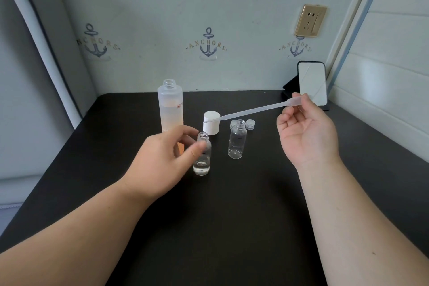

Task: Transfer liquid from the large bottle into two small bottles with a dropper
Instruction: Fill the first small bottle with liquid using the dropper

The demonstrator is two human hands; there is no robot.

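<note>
Dark desk [232, 216], wide and mostly bare toward the near edge, carrying everything in a cluster at the far middle.

Large bottle [170, 107], frosted, uncapped, upright at the back left of the cluster, liquid standing a little over halfway up.

Left hand [162, 160] curled around the nearer small bottle [202, 158], thumb and fingertips loosely at its shoulder and neck, steadying it upright; whether firmly gripped or just touching, cannot tell. A shallow pool of clear liquid at its bottom.

Right hand [306, 132] raised above the desk, palm up, pinching the bulb end of the dropper [250, 111] between thumb and fingers; tip pointing left, over the white cap [211, 122], well clear of any bottle mouth.

Second small bottle [237, 139], open, upright, apparently empty, just right of the first.

Two small clear lids [250, 124] behind it.

Judging by the fill levels: mid-transfer, first small bottle barely started, second untouched. Not visible whether the dropper holds liquid. If loaded, next move calls for tipping it down and lining the tip over the narrow neck held by the left hand; if empty, a return to the large bottle's mouth for another draw, bulb squeezed before dipping.
</note>
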